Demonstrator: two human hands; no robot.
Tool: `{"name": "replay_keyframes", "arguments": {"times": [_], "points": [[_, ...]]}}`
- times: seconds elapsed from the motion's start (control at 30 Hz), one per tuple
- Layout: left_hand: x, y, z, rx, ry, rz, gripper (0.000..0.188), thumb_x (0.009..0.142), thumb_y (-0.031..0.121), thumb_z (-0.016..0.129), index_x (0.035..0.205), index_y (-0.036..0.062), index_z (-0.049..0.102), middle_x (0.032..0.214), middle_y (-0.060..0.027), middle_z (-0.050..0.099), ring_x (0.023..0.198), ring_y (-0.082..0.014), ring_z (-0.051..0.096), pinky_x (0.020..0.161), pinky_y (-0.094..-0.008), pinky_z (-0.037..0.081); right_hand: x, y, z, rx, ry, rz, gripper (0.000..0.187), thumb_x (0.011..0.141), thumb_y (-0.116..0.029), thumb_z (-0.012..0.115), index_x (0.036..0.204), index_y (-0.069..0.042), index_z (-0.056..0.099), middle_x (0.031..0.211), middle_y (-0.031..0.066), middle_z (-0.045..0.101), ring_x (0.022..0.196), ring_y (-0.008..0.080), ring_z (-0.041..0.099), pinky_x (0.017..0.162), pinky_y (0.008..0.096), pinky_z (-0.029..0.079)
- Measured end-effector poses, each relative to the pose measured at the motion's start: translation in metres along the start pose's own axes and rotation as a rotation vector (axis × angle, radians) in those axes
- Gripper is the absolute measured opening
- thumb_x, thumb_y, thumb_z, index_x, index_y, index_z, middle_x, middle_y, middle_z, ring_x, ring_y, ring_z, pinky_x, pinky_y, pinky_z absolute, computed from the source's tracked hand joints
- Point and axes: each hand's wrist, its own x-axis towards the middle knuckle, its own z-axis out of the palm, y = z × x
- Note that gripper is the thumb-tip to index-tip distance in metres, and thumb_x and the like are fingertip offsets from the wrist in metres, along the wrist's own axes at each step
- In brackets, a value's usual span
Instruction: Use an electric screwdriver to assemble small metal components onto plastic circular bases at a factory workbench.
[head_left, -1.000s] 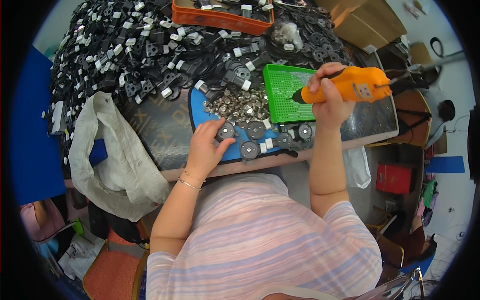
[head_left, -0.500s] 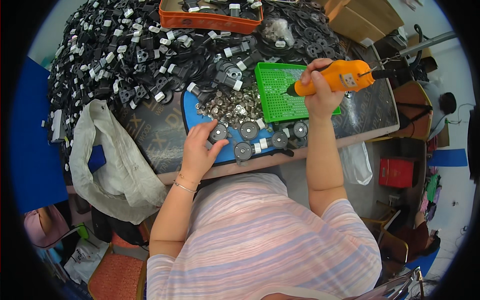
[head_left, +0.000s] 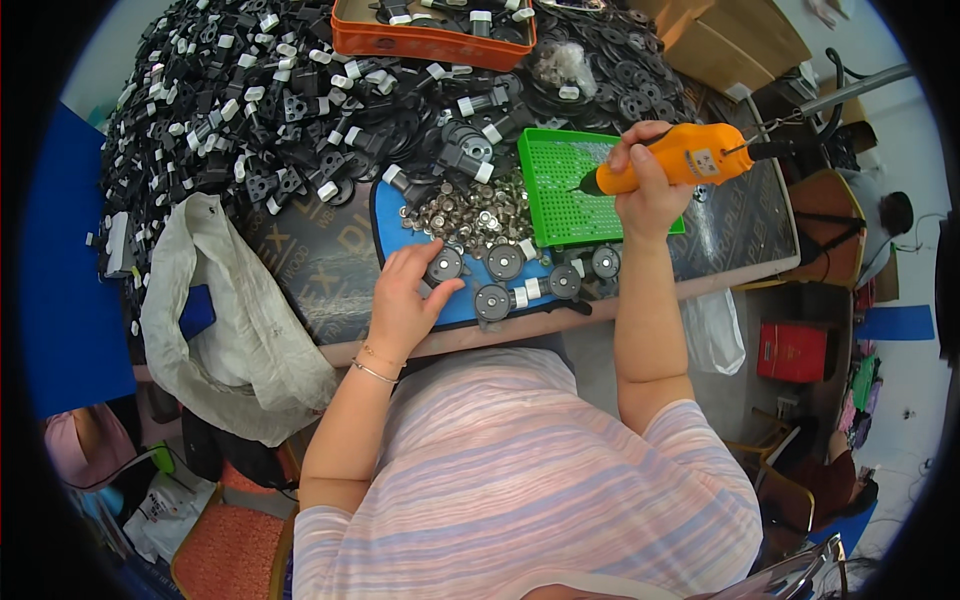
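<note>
Orange plastic forms the body of the electric screwdriver (head_left: 690,160), which the right hand (head_left: 645,190) grips closed around the housing, bit pointing left and slightly down over the green perforated tray (head_left: 570,215). The left hand (head_left: 405,300) rests on the blue mat (head_left: 385,215) at the near edge of the table (head_left: 310,265), fingers loosely curled, fingertips touching the leftmost round black disc part (head_left: 443,266); it presses rather than grasps.

Four disc parts lie in a row on the mat: the one under the fingers, a second (head_left: 505,262) just beside it, a third (head_left: 492,300) nearer the table edge, and a fourth (head_left: 605,262) below the tray. A heap of small silver metal fittings (head_left: 470,212) lies just behind the row, between the mat's far edge and the tray.

Recommended practice for the step in hand, judged from this layout:
- Hold the disc flat against the mat with the fingertips at its rim, clear of the centre.
- Bring the bit down square to the part before starting the drive; a tilted bit is likely to slip.
- Keep the driver's cable (head_left: 800,125) behind the wrist, away from the row.

Behind the work area, a large pile of black and white plastic parts (head_left: 250,110) covers the table, with an orange bin (head_left: 430,40) at the far edge and a white cloth bag (head_left: 230,310) hanging at the left.
</note>
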Motion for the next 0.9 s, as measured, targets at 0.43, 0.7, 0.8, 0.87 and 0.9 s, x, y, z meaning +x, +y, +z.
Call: {"name": "replay_keyframes", "arguments": {"times": [0.43,0.7,0.8,0.87,0.9], "points": [[-0.001,-0.001,0.0,0.005,0.0,-0.004,0.047,0.069,0.021,0.075,0.108,-0.0009,0.058,0.1,-0.0141,0.061,0.093,-0.0309,0.056,0.08,-0.0363,0.046,0.002,-0.006,0.003,0.019,0.0,-0.007,0.02,0.075,0.007,0.058,0.092,0.0,0.052,0.078,0.01,0.056,0.059,0.0156,0.055,0.056,0.0277,0.047],[-0.001,-0.002,0.0,-0.026,-0.001,-0.014,0.047,0.069,0.021,0.075,0.108,0.0004,0.058,0.1,-0.014,0.061,0.094,-0.0314,0.055,0.081,-0.0366,0.046,-0.022,-0.033,0.041,0.193,-0.287,0.028,0.021,0.078,-0.014,0.059,0.094,-0.002,0.049,0.087,0.0117,0.049,0.063,0.0183,0.053,0.061,0.0328,0.045],[-0.001,-0.003,0.0,-0.029,0.006,-0.004,0.047,0.069,0.02,0.075,0.108,0.0007,0.058,0.099,-0.014,0.06,0.094,-0.032,0.055,0.081,-0.0371,0.046,-0.047,-0.02,0.074,0.263,-0.44,0.187,0.023,0.077,-0.009,0.064,0.093,-0.001,0.05,0.088,0.0118,0.05,0.063,0.018,0.056,0.058,0.0303,0.048],[-0.001,-0.003,0.0,-0.029,0.011,0.003,0.047,0.069,0.02,0.075,0.109,0.0009,0.057,0.099,-0.014,0.06,0.093,-0.0322,0.055,0.081,-0.0374,0.046,-0.057,-0.007,0.088,0.201,-0.521,0.182,0.023,0.076,-0.007,0.065,0.093,-0.001,0.05,0.087,0.0121,0.051,0.063,0.0166,0.056,0.056,0.0271,0.048],[-0.001,-0.003,-0.001,-0.025,-0.008,0.001,0.047,0.069,0.019,0.075,0.109,0.0013,0.057,0.099,-0.0137,0.06,0.093,-0.0322,0.055,0.08,-0.0376,0.046,-0.06,-0.001,0.093,0.14,-0.569,0.141,0.023,0.076,-0.006,0.066,0.092,-0.001,0.05,0.087,0.0124,0.051,0.063,0.0158,0.056,0.056,0.0255,0.048]]}}
